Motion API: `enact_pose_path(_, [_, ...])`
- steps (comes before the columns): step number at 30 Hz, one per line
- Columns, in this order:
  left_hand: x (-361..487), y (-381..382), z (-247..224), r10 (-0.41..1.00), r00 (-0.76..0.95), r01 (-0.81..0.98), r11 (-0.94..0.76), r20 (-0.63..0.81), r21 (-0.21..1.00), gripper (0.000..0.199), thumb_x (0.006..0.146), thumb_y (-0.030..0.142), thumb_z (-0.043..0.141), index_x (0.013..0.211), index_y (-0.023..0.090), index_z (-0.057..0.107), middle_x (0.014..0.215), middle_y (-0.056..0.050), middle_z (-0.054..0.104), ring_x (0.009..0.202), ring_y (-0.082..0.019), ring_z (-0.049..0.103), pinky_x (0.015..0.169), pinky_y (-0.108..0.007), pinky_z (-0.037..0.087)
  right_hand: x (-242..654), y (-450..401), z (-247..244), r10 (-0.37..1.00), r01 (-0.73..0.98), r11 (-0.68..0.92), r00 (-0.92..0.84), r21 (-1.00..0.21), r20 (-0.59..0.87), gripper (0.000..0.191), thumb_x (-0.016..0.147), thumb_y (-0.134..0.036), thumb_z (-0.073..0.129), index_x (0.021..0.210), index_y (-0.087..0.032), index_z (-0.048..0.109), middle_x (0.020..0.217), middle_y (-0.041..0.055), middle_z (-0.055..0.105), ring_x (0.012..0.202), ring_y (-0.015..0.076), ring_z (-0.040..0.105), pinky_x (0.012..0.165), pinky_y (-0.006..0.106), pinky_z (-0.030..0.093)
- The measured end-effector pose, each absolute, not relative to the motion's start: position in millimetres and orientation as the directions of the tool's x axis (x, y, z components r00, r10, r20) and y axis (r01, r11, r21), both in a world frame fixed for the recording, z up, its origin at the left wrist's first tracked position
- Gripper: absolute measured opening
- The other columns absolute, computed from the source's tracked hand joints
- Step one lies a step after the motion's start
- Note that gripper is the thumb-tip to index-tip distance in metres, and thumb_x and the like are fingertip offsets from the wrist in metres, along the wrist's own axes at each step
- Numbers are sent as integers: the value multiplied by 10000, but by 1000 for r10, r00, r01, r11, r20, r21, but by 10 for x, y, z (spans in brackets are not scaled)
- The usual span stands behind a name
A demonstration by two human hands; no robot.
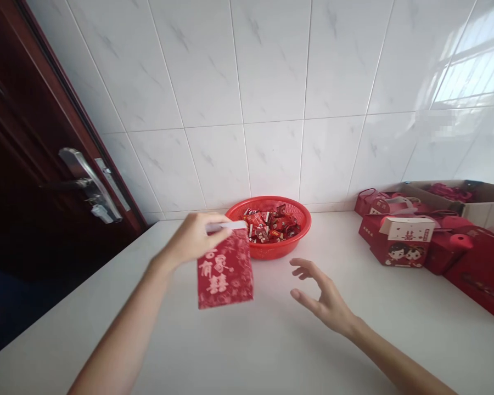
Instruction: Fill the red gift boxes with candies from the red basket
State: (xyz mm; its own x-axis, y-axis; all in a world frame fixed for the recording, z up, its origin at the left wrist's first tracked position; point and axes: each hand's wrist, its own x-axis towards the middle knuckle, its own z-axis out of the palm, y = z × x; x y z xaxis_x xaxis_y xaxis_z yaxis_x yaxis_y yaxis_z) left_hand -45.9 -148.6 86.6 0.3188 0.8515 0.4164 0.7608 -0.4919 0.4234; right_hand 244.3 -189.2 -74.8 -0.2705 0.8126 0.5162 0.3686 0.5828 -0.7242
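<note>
Packet overhanging left of open right hand.

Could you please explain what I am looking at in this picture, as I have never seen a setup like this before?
There is no machine here: these are a person's two bare hands, and the only picture comes from a camera worn on that person's head, looking forward and down.

The left hand holds a red printed bag by its pale top edge. The right hand is empty, its fingers spread and slightly curled above the white table.

Against the tiled wall stands a red plastic basket of small wrapped pieces, probably sweets. To the right are red boxes, one with two cartoon figures, and behind them an open carton with something red inside. On the far left is a dark door.
</note>
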Motion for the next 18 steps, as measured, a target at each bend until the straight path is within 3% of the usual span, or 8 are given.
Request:
enact_pose_path(2, [-164,-1596,724,789,426,696,-599,443,396,248,881,332,560,918,208,772,900,-30,759,820,-189,681,756,-262,492,2395,-1883,-725,812,295,572,-332,-765,480,672,854,-453,684,1431,-265,394,1372,125,564,1156,258,607,968,424,529])
enact_pose_path(4, [68,-1677,580,736,506,632,-671,449,388,224,898,275,554,929,214,767,860,-24,746,781,-167,666,737,-259,483,2358,-1876,-717,809,248,561,-369,-790,458,732,832,-439,713,1455,-265,370,1434,121,522,1213,265,571,1018,431,493])
enact_pose_path(6, [214,-1719,476,715,560,576,-699,418,424,209,907,262,555,887,215,758,803,-14,733,733,-156,646,702,-258,473,2346,-1874,-720,820,235,531,-386,-814,423,572,856,-385,685,1370,-247,475,1352,106,592,1161,253,595,1009,419,489])
enact_pose_path(9, [289,-1695,409,733,601,501,-657,320,563,198,918,287,565,917,218,751,884,-14,758,816,-170,670,768,-265,488,2379,-1885,-735,854,241,462,-381,-854,354,322,876,-317,641,1179,-219,598,1179,84,680,1042,239,635,943,395,509])
enact_pose_path(13, [260,-1520,381,738,667,429,-492,102,757,236,885,351,630,998,181,747,966,-43,763,874,-194,684,760,-262,504,2435,-1892,-773,866,248,420,-396,-873,304,286,842,-278,660,1117,-213,613,1139,66,689,1037,244,632,940,386,500])
enact_pose_path(15, [231,-1401,376,692,722,408,-430,3,805,275,870,383,653,997,160,750,925,-53,756,819,-188,675,701,-253,496,2437,-1888,-799,864,257,415,-411,-873,290,282,831,-280,669,1099,-210,617,1113,62,694,1026,249,629,937,392,496])
enact_pose_path(18, [175,-1188,398,634,770,390,-381,-71,838,351,881,446,639,1055,159,741,959,-68,748,853,-192,680,740,-261,504,2426,-1880,-833,859,264,409,-435,-874,270,308,823,-321,689,1100,-204,620,1090,65,696,1015,257,623,929,402,490])
